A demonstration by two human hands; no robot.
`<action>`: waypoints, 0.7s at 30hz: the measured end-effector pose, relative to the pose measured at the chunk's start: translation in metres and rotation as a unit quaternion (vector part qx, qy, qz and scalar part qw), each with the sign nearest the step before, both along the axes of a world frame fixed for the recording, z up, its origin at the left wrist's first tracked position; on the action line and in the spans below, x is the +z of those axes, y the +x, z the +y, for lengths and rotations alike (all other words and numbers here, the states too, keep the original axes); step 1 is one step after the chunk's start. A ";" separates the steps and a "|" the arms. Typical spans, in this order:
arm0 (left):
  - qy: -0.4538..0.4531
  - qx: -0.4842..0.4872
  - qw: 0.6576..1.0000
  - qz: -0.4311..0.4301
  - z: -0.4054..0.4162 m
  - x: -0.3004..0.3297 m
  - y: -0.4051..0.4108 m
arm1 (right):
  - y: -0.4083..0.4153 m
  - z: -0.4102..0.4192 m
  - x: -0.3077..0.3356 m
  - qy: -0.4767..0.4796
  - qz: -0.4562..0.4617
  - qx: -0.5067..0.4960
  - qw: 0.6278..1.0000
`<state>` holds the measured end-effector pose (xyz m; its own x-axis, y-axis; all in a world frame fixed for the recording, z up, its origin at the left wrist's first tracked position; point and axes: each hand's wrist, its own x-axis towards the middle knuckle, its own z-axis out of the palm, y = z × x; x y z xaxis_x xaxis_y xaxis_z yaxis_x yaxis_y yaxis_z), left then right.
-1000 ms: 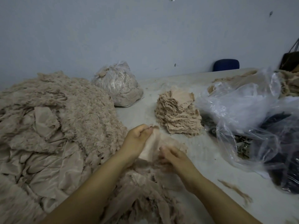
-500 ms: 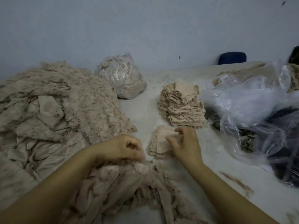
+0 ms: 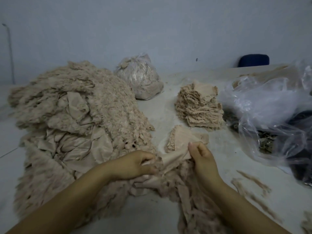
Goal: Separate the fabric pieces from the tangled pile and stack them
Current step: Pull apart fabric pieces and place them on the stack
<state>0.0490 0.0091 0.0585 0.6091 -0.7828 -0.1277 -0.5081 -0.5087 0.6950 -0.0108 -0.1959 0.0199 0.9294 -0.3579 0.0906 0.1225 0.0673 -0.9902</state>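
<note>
Grey table (image 3: 219, 157) | fabric piece (image 3: 173, 157) stretched between hands — left hand (image 3: 135, 163) grips it | right hand (image 3: 201, 155) pinches it

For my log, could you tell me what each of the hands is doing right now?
Left hand: closed, gripping the tangled pile.
Right hand: closed, pinching a fabric piece.

Both forearms run off the bottom edge, and the tangled pile (image 3: 70, 125) is cut by the left & bottom edges, its near fringe smeared by blur. Left hand (image 3: 133, 164) fingertips are buried in fabric, so its grip can't be read. Dark contents of the clear plastic bag (image 3: 263, 107) at right stay unidentifiable; bag cropped too.
</note>
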 end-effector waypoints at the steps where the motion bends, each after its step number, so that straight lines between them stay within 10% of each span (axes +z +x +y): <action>1: -0.019 0.017 1.000 -0.001 -0.001 0.000 0.000 | 0.000 -0.003 0.002 0.026 0.018 0.035 0.999; 5: -0.068 0.054 0.996 0.031 -0.012 -0.006 0.001 | 0.001 0.005 0.007 0.036 0.104 0.155 0.982; 9: -0.149 0.177 0.973 0.022 -0.007 -0.016 0.015 | 0.011 -0.009 0.015 0.065 0.107 0.064 0.990; 17: -0.165 0.132 0.977 0.019 -0.030 -0.019 0.022 | 0.014 -0.006 0.007 -0.158 0.225 0.307 0.911; 21: -0.168 0.128 0.976 0.045 -0.026 -0.019 0.020 | 0.016 -0.009 0.004 -0.214 0.168 0.241 0.932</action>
<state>0.0694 -0.0166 0.0392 0.7880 -0.6138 0.0484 -0.3234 -0.3457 0.8808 0.0048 -0.2053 0.0236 0.9744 0.1107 -0.1957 -0.1413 -0.3754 -0.9160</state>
